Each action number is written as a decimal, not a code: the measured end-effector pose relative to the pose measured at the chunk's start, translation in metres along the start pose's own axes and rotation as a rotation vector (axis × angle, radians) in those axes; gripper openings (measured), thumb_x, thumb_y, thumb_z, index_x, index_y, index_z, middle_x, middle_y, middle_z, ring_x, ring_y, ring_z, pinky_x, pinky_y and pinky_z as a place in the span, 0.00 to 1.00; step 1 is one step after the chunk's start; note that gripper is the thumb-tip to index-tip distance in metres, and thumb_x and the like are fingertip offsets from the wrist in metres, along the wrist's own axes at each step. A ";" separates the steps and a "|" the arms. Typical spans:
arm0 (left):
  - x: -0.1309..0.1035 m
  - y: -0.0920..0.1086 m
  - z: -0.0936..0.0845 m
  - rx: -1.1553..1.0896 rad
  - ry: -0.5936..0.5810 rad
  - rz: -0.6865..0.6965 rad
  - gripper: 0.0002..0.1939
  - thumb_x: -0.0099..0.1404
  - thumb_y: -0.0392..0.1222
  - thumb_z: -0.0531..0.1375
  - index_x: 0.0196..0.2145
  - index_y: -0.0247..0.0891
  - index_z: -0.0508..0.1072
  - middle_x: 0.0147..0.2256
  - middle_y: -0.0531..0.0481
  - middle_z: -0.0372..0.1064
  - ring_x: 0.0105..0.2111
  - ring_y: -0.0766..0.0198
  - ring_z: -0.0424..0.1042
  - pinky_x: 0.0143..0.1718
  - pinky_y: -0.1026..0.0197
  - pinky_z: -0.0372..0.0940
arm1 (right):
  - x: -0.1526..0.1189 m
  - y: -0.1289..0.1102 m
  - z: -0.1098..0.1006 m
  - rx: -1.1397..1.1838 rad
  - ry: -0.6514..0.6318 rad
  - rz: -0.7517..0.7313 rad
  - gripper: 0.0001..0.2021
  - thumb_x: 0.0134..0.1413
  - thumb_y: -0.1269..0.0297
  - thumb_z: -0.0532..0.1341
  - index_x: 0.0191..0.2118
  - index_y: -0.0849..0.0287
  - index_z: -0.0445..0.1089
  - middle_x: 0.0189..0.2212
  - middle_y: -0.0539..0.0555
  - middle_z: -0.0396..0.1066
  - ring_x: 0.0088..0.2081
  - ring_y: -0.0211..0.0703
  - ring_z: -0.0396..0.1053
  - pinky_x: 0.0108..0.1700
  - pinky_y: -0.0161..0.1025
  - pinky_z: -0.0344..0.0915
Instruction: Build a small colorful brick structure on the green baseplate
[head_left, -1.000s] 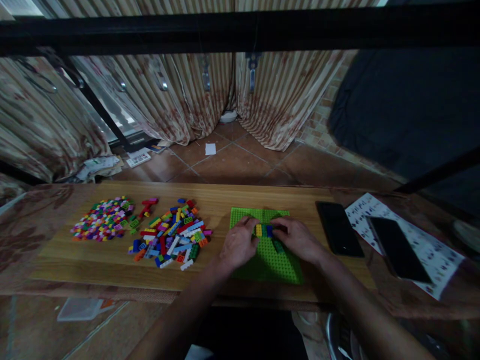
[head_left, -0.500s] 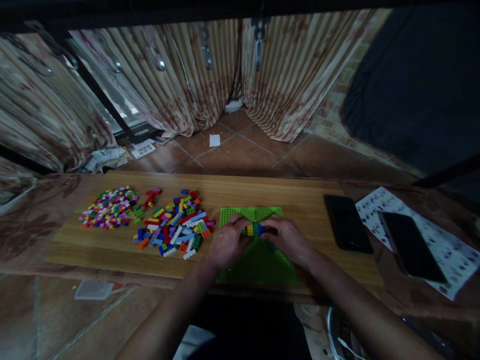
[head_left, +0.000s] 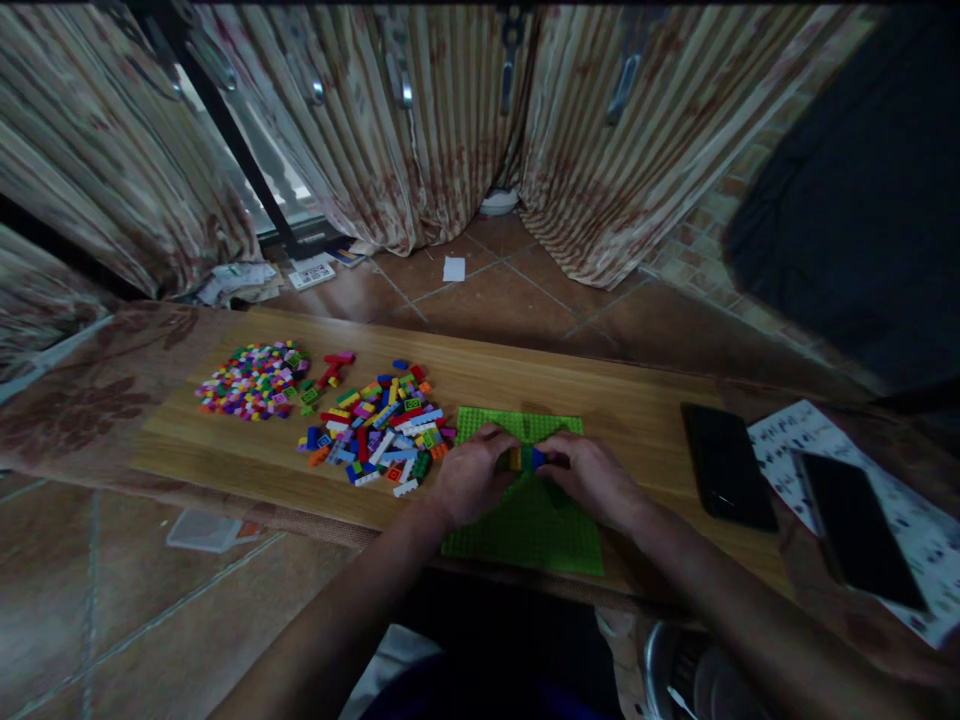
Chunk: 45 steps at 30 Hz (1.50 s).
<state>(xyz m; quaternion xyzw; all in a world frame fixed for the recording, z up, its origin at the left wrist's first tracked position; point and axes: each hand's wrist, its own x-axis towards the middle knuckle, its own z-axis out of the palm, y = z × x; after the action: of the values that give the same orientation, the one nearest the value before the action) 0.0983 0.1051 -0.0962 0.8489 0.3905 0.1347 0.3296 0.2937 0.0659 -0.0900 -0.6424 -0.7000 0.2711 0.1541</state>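
Over the upper part of a green studded baseplate (head_left: 525,535), both my hands pinch a small row of joined bricks (head_left: 527,458) coloured yellow, green and blue. My left hand (head_left: 476,475) is closed on its yellow end. My right hand (head_left: 589,475) grips the blue end with fingers bent together. The fingertips hide part of the bricks, and whether they touch the plate cannot be made out. Left of the plate lies a pile of larger mixed bricks (head_left: 386,425).
A pile of tiny bricks (head_left: 251,382) lies farther left on the wooden board (head_left: 622,392), with red pieces (head_left: 330,375) beside it. At right are a black phone-like device (head_left: 727,467), a printed sheet (head_left: 787,425) and another dark device (head_left: 855,525).
The camera view has shifted and tilted, so the board appears more slanted. Both hands stay on the joined bricks, with the left fingers covering more of the yellow end.
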 end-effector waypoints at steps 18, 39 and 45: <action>-0.005 0.013 -0.003 0.155 -0.034 -0.029 0.18 0.59 0.35 0.58 0.48 0.41 0.68 0.46 0.48 0.67 0.42 0.60 0.72 0.47 0.59 0.66 | -0.010 -0.001 0.004 -0.132 -0.006 -0.152 0.11 0.56 0.69 0.59 0.45 0.59 0.72 0.36 0.55 0.69 0.39 0.44 0.68 0.44 0.39 0.63; -0.034 0.014 0.030 0.006 0.170 -0.034 0.30 0.59 0.31 0.55 0.60 0.37 0.58 0.54 0.43 0.64 0.56 0.54 0.61 0.60 0.47 0.57 | -0.082 0.004 0.053 -0.091 0.404 0.086 0.11 0.57 0.61 0.56 0.44 0.54 0.70 0.40 0.57 0.73 0.42 0.52 0.72 0.45 0.48 0.68; -0.024 0.015 0.028 0.005 0.126 -0.023 0.31 0.60 0.32 0.55 0.61 0.39 0.57 0.55 0.45 0.65 0.56 0.55 0.62 0.60 0.49 0.57 | -0.084 0.008 0.046 -0.005 0.419 0.163 0.12 0.58 0.60 0.54 0.43 0.56 0.69 0.39 0.57 0.73 0.42 0.51 0.71 0.45 0.48 0.67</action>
<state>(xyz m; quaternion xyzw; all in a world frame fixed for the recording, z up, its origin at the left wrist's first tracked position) 0.1047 0.0676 -0.1061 0.8350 0.4205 0.1833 0.3039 0.2849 -0.0247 -0.1201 -0.7396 -0.5990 0.1419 0.2721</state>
